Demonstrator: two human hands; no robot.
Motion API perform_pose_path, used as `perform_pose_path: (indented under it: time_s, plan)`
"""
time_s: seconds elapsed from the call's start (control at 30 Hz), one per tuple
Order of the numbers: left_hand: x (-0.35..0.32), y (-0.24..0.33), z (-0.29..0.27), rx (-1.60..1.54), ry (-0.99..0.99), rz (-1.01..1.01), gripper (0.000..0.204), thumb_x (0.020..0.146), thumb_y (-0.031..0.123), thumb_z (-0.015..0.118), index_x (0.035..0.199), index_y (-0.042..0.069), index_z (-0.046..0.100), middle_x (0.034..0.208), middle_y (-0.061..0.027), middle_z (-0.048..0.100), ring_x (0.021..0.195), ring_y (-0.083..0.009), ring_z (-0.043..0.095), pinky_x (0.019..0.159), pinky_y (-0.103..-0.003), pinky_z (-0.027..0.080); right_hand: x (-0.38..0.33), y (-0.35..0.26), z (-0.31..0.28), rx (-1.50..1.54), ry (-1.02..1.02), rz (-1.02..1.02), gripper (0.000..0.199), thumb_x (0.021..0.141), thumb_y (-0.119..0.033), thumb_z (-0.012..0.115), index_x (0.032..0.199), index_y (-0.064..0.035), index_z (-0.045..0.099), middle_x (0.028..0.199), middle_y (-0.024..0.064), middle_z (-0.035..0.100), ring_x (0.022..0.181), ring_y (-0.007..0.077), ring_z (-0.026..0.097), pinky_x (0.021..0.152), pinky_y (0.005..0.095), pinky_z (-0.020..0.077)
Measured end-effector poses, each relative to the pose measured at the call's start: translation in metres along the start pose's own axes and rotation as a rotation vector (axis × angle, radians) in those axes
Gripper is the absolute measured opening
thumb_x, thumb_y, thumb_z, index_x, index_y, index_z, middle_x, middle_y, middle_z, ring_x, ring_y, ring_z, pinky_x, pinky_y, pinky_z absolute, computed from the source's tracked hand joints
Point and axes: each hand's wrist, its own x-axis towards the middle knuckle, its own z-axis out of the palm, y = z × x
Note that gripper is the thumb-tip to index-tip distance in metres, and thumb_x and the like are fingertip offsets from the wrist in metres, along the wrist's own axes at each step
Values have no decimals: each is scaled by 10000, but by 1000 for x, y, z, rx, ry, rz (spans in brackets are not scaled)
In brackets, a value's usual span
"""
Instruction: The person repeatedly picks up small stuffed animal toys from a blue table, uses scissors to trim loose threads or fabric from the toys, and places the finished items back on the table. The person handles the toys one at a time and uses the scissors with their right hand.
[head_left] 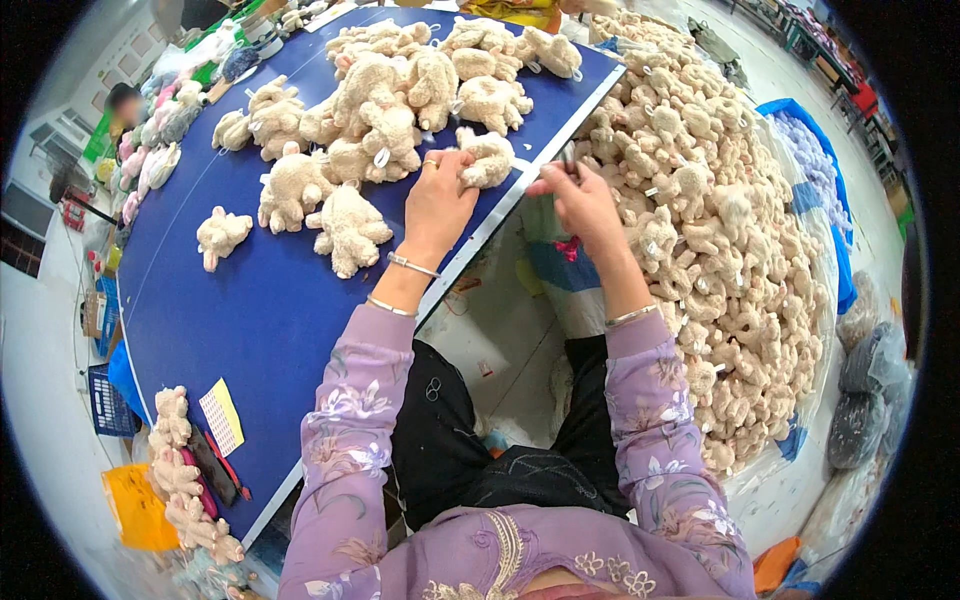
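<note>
My left hand (441,195) is closed on a cream plush animal (488,160) near the right edge of the blue table (330,310). Just beyond that edge, my right hand (588,205) is closed, its fingers bent around a small dark metallic tool (570,156) that is mostly hidden. The two hands are apart. More cream plush animals (365,90) with small white loops lie heaped on the table beyond my left hand. Closer to me are a few single ones, among them a plush animal (349,230) lying by my left wrist.
A large heap of the same plush animals (730,260) rises at my right. A yellow-and-white label sheet (222,418), a dark phone-like slab (213,468) and a row of plush animals (172,470) lie at the table's near left. A blue crate (108,402) stands beyond its left edge.
</note>
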Motion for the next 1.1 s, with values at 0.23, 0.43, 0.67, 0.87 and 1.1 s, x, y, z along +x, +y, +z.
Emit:
perform_pose_path:
  time_s: [0.23,0.43,0.67,0.87,1.1]
  plan:
    - [-33,36,-6,-358,-91,208,169,788,83,689,926,48,596,790,-110,594,645,-222,601,584,-327,480,-2,24,21,44,-144,-53,468,817,-291,677,1131,33,551,944,84,639,800,126,595,709,260,491]
    - [-29,-7,-8,-648,106,-193,352,870,190,664,1127,-7,524,930,-35,599,750,-53,528,573,-198,442,-14,-2,5,232,-217,109,195,811,-126,579,991,-55,556,643,-48,488,502,23,395,422,187,249]
    - [-31,1,-14,-960,-225,-357,415,875,213,678,1178,-9,499,950,-27,592,784,-40,530,670,-190,457,-19,1,10,269,-312,127,198,878,-243,609,980,-75,585,709,-49,523,558,32,450,469,197,353]
    - [-32,-12,-4,-1105,7,-463,196,918,169,628,1017,13,563,889,6,595,742,-26,523,655,-179,451,-18,-1,17,122,-173,123,341,947,-342,532,1073,-29,580,672,-55,498,499,30,355,439,203,263]
    - [-31,-17,-5,-1119,164,-447,161,947,192,587,1009,49,548,857,23,577,706,-19,517,616,-169,450,-18,6,24,29,-142,-140,216,882,-221,611,902,-6,622,761,-8,595,675,69,528,612,225,436]
